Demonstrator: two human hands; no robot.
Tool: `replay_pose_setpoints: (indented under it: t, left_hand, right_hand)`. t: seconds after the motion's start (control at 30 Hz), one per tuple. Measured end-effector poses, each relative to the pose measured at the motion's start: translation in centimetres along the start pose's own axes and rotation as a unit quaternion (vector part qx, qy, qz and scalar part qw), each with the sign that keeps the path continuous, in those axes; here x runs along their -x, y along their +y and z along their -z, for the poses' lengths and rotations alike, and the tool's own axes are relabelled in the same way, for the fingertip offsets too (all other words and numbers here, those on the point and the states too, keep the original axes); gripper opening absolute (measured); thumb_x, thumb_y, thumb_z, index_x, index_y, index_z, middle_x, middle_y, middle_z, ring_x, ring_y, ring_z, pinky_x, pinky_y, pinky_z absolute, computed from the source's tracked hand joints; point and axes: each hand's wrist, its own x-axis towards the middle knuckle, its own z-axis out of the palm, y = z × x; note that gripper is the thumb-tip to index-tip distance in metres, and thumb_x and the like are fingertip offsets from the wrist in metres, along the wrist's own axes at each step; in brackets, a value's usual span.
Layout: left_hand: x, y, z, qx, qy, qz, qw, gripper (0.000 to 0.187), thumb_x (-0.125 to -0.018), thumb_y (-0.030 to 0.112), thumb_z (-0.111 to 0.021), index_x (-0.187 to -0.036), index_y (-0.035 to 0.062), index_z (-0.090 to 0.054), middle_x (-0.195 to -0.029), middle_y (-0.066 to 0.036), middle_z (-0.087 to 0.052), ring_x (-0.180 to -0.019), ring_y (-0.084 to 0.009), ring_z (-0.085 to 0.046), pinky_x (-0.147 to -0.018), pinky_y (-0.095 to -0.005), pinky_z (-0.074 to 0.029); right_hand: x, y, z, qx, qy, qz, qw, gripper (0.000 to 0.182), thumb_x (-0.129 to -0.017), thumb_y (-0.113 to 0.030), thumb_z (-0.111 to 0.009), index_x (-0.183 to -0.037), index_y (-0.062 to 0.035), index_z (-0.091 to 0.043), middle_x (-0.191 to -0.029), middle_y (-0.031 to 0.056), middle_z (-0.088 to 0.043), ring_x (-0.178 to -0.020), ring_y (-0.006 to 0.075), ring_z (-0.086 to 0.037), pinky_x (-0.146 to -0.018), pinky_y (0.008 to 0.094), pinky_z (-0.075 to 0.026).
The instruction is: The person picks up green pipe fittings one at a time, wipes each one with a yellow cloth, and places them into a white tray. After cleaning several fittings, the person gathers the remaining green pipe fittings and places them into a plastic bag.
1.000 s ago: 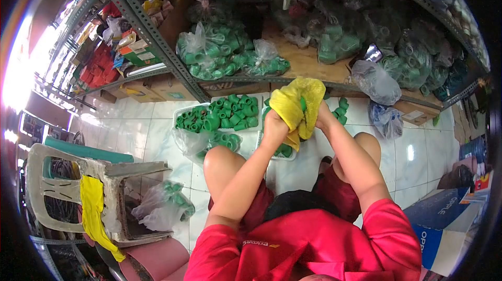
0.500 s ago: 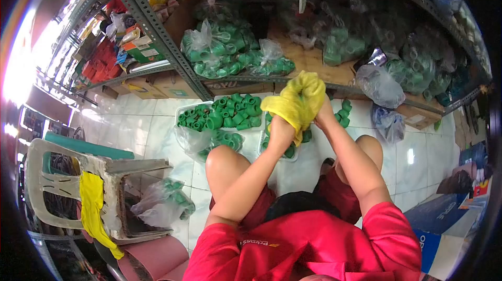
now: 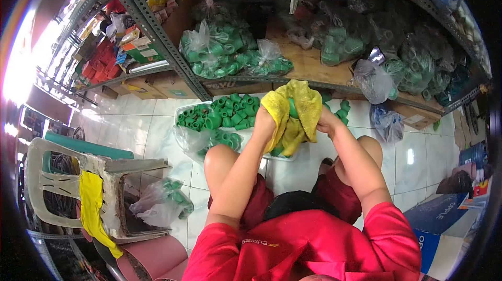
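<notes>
A yellow cloth [image 3: 306, 104] is spread between my two hands, above a white tray of green fittings. My left hand [image 3: 264, 125] is closed on the cloth's left side, and my right hand [image 3: 328, 120] grips its right side. A green fitting [image 3: 293, 108] shows in the middle of the cloth's folds. Left of my left hand, a second tray [image 3: 179, 109] holds many green pipe fittings [image 3: 235, 109]. An open clear plastic bag [image 3: 191, 140] with more fittings lies at that tray's front edge.
Bags of green fittings [image 3: 222, 46] sit on the metal shelf [image 3: 157, 25] ahead. A plastic chair [image 3: 36, 187] with a yellow strip of cloth [image 3: 91, 197] stands at left, beside another bag [image 3: 159, 202]. Blue and white boxes [image 3: 434, 218] are at right.
The bunched yellow cloth has been opened out, showing a green fitting within it. My left hand has moved left and up, and my right hand slightly right.
</notes>
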Motion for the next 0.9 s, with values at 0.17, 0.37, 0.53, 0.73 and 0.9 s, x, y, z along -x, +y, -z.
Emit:
replay_pose_setpoints:
  t: [0.17,0.37,0.53,0.73,0.9]
  left_hand:
    - [-1.9,-0.3,1.5,0.159,-0.059,0.110,0.979,0.032,-0.083,0.022,-0.054,-0.107,0.0018,-0.053,-0.099,-0.007,-0.058,-0.086,-0.0162,-0.056,-0.073,-0.0285,-0.046]
    - [-2.8,-0.7,5.6,-0.460,0.077,-0.087,0.880,0.031,-0.078,0.020,-0.058,-0.102,0.0011,-0.058,-0.094,-0.010,-0.060,-0.080,-0.0171,-0.057,-0.069,-0.0278,-0.045]
    - [-0.6,1.2,1.1,-0.174,-0.070,-0.089,0.978,0.039,-0.082,0.017,-0.057,-0.117,0.0048,-0.048,-0.104,-0.009,-0.055,-0.092,-0.0135,-0.053,-0.079,-0.0236,-0.044]
    - [-0.1,1.8,0.6,-0.276,-0.042,-0.031,0.960,0.049,-0.074,0.011,-0.064,-0.120,0.0058,-0.046,-0.089,-0.006,-0.056,-0.082,-0.0115,-0.052,-0.073,-0.0228,-0.043]
    - [1.2,2.1,-1.1,-0.383,-0.006,-0.153,0.911,0.050,-0.066,0.009,-0.068,-0.112,0.0051,-0.050,-0.087,-0.009,-0.054,-0.075,-0.0151,-0.051,-0.067,-0.0258,-0.042]
  right_hand:
    - [-0.7,-0.4,-1.4,-0.081,-0.028,0.047,0.995,0.027,-0.085,-0.023,-0.052,-0.104,-0.0042,-0.052,-0.095,0.0055,-0.057,-0.081,0.0138,-0.057,-0.070,0.0303,-0.049]
    - [-0.5,-1.6,-0.6,-0.199,0.100,0.156,0.962,0.020,-0.086,-0.017,-0.047,-0.100,-0.0031,-0.051,-0.096,0.0079,-0.056,-0.087,0.0187,-0.055,-0.075,0.0334,-0.047]
    - [-0.1,-0.3,-1.7,-0.139,0.063,0.168,0.974,0.021,-0.084,-0.015,-0.050,-0.103,-0.0057,-0.050,-0.101,0.0055,-0.054,-0.090,0.0172,-0.054,-0.078,0.0333,-0.045]
    - [0.2,0.1,-1.8,0.403,0.109,0.265,0.869,0.037,-0.081,-0.019,-0.056,-0.113,-0.0040,-0.046,-0.111,0.0084,-0.050,-0.103,0.0205,-0.047,-0.089,0.0310,-0.037]
    - [-0.3,0.9,-2.4,0.363,0.183,0.366,0.838,0.038,-0.079,-0.019,-0.059,-0.111,-0.0045,-0.045,-0.104,0.0082,-0.051,-0.098,0.0209,-0.049,-0.084,0.0321,-0.040]
